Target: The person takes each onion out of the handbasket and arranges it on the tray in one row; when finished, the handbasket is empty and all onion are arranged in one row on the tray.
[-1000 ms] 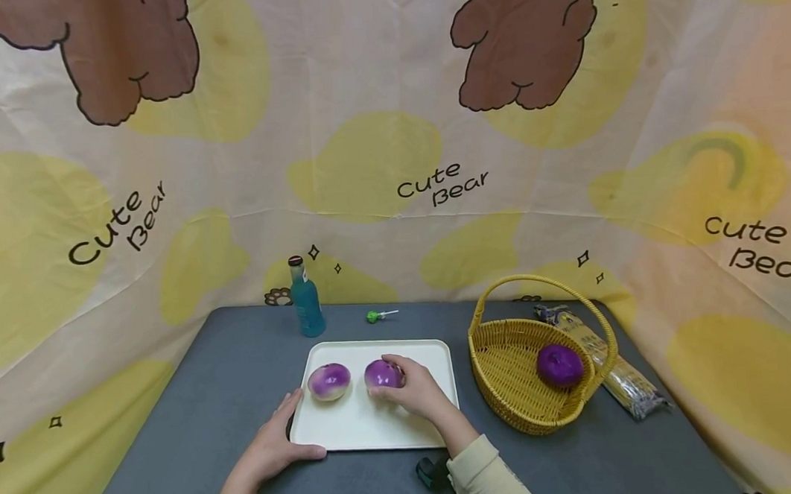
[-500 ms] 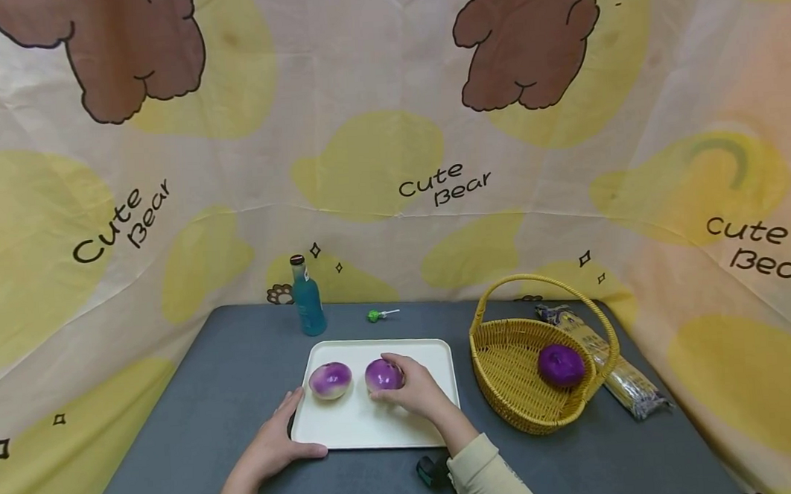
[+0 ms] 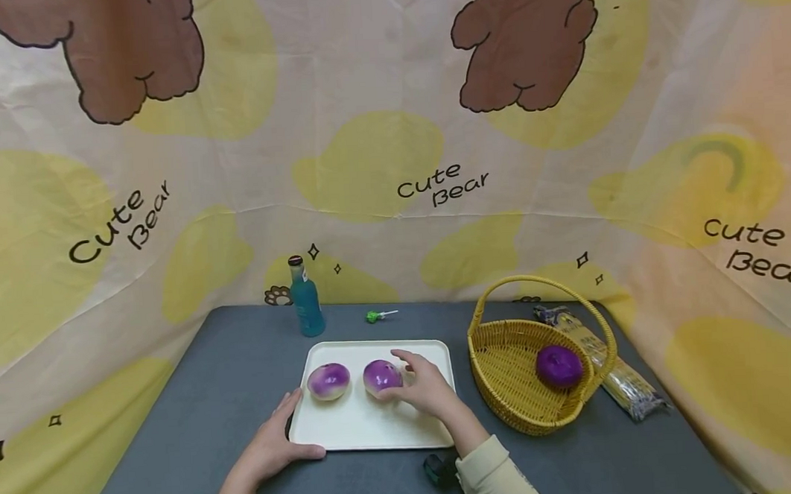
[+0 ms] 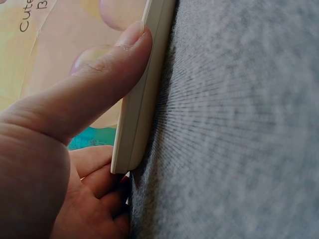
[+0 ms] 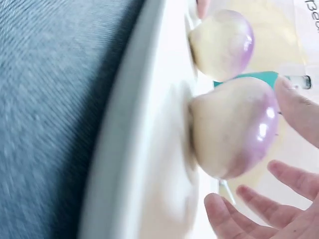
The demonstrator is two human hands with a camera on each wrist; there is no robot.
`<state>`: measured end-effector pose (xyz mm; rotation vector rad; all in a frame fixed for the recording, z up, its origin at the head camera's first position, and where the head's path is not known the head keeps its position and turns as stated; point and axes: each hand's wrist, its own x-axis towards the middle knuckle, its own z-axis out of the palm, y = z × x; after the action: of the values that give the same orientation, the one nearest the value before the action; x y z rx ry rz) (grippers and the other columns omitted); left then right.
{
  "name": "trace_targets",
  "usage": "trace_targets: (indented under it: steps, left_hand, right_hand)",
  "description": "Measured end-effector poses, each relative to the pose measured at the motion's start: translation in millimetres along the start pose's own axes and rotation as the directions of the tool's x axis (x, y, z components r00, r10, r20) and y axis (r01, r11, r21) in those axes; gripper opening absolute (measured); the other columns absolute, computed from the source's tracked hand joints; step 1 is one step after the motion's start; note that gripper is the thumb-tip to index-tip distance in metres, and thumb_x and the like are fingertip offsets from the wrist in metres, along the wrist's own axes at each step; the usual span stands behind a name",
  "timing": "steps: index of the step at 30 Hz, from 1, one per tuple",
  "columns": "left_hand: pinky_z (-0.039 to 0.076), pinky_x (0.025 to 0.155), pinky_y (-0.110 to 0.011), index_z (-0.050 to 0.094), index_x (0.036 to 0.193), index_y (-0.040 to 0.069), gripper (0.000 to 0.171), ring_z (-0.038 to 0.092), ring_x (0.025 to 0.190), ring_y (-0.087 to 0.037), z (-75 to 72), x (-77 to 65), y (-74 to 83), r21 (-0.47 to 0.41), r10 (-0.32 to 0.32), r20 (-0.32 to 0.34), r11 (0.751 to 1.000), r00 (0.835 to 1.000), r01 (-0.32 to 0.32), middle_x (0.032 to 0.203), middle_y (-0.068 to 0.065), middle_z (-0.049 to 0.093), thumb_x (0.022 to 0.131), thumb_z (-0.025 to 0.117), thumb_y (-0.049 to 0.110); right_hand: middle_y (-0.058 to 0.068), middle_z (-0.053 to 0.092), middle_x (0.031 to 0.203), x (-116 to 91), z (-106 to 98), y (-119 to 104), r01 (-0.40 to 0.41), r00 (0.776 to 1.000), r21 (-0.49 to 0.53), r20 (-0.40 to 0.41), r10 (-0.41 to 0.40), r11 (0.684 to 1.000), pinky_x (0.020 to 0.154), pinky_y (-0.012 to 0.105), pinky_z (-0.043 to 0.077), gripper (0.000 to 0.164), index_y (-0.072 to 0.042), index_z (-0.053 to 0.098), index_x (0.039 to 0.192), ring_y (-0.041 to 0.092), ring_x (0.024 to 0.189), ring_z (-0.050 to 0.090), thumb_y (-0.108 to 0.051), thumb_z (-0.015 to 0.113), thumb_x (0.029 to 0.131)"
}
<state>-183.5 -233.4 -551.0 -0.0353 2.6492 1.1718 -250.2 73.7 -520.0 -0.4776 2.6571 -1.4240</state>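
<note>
Seen from the head: on the white tray (image 3: 351,430), the left turnip (image 3: 329,382) and the right turnip (image 3: 381,377), side by side and apart; just beside the latter, the right hand (image 3: 428,389), spread wider than the turnip and gripping nothing; at the tray's near left corner, the left hand (image 3: 273,440), fingers along the side, thumb at the near edge; to the right of the tray, a yellow basket (image 3: 499,379) with a purple vegetable (image 3: 560,366) inside.

Through the left wrist: thumb stretched against the tray rim, fingers past the corner; pressure impossible to judge; by its look stiff and fairly light, well held by the rim.

Through the right wrist: the right turnip resting on the tray, purple crown glossy; fingers spread well clear of it, thumb tip close to its surface, contact hard to tell; probably firm, light, unlikely to break, but smooth enough to slip or roll; best taken round the widest girth, thumb opposite fingers, rather than by the shiny crown.
</note>
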Motion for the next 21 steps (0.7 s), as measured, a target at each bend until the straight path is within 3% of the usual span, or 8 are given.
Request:
trace_targets:
  steps: [13, 21]
  left_hand:
    - [0.024, 0.113, -0.071, 0.021, 0.161, 0.005, 0.126, 0.015, 0.151, -0.051, -1.6, -1.6, -1.1, 0.000, 0.010, 0.007, 1.000, 1.000, -0.010, 0.164, -0.030, 0.017, 0.066, 0.092, 0.049]
    - [0.024, 0.114, -0.070, 0.021, 0.161, 0.004, 0.126, 0.015, 0.151, -0.051, -1.6, -0.3, 0.2, -0.007, 0.016, 0.007, 1.000, 1.000, -0.016, 0.164, -0.030, 0.016, 0.066, 0.092, 0.049]
  right_hand:
    - [0.018, 0.054, 0.146, -19.2, -28.4, -11.5, 0.039, 0.997, 0.044, -0.062, -0.036, 0.998, 0.093, 0.053, 0.054, 0.077, -0.010, 0.052, 0.147, 0.043, 0.130, 0.055, -0.032, 0.086, 0.081]
    - [0.012, 0.052, 0.150, -29.0, -50.9, -20.0, 0.028, 0.990, 0.059, -0.139, -0.020, 0.998, 0.094, 0.052, 0.055, 0.076, -0.021, 0.052, 0.148, 0.039, 0.131, 0.055, -0.031, 0.086, 0.081]
